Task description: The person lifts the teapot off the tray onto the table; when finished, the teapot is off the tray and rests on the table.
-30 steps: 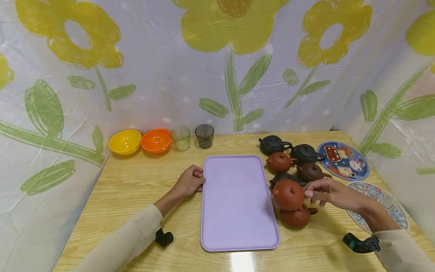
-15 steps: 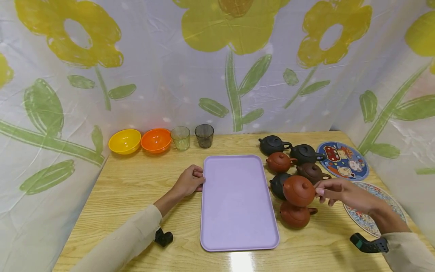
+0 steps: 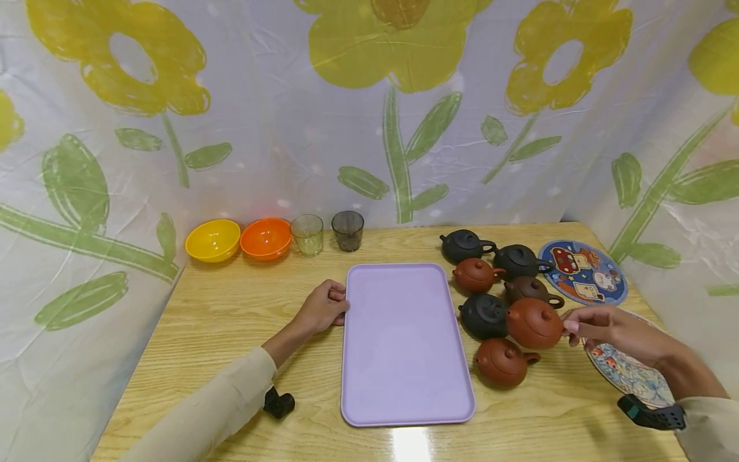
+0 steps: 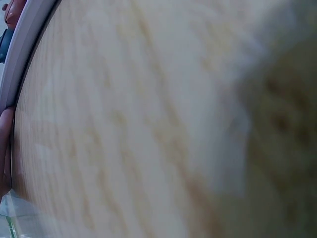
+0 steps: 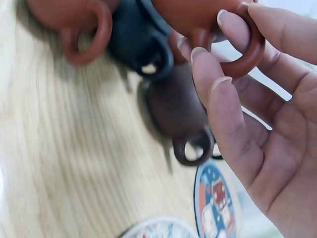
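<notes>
My right hand [image 3: 614, 330] pinches the loop handle of a reddish-brown clay teapot [image 3: 534, 323]. In the right wrist view, thumb and fingers close round that handle [image 5: 252, 52]. The held teapot overlaps a dark brown teapot [image 3: 526, 289] and a black teapot [image 3: 484, 316] in the head view. Another reddish-brown teapot [image 3: 501, 364] stands nearer me, beside the tray's right edge. My left hand [image 3: 323, 307] grips the left rim of a lilac rectangular tray [image 3: 407, 346], fingers curled at its edge. Its fingers [image 4: 5, 148] show by the rim in the left wrist view.
Behind stand a reddish-brown teapot [image 3: 476, 276] and two black teapots, one at the back [image 3: 463, 246], one beside it [image 3: 516, 261]. Two round patterned mats, one blue [image 3: 612, 263], lie right. A yellow bowl [image 3: 212, 242], orange bowl [image 3: 265, 240], and two glasses [image 3: 307, 237] line the back left.
My right hand has moved right with the held teapot, away from the tray and off the teapot nearer me, uncovering the black teapot. My left hand and the tray stay put.
</notes>
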A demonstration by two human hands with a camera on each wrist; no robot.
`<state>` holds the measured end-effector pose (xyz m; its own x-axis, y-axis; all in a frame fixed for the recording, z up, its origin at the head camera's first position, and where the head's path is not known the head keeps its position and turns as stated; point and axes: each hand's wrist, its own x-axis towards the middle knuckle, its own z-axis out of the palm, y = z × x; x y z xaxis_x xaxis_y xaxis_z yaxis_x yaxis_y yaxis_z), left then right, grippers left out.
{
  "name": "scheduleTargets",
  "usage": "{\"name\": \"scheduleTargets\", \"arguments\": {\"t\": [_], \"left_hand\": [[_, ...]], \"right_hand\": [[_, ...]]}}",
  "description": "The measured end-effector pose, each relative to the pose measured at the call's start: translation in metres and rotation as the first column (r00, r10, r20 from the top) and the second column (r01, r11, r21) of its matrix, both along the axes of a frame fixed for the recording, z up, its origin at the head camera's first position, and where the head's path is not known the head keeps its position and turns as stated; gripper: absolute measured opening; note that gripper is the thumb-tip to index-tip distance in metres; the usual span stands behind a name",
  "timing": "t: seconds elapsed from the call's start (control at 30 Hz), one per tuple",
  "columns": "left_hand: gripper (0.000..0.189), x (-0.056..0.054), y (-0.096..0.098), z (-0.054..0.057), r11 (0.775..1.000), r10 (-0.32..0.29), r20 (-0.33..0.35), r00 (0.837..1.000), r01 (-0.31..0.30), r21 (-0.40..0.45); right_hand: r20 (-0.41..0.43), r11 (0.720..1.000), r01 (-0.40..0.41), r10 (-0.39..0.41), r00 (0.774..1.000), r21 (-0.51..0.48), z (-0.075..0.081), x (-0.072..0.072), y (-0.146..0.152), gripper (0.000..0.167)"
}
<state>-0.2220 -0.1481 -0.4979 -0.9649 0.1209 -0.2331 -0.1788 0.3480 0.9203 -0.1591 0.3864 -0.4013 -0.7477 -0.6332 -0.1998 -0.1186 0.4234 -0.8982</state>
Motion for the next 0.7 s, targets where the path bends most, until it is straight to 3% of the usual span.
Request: {"name": "scheduleTargets", "arguments": {"t": [0.3,0.7], "left_hand": [[0.033,-0.001,0.001,0.001,1.000,0.004,0.009,1.000,-0.004,-0.003],[0.033,0.000,0.001,0.002,1.000,0.012,0.011,1.000,-0.012,-0.002]], "right_hand": [[0.066,0.999,-0.015,0.018,0.998,-0.047,-0.009,0.003,0.025,0.026],[0.107,0.993,0.056,-0.066,0.992,0.099,-0.023,0.006,0.045,0.027]]}}
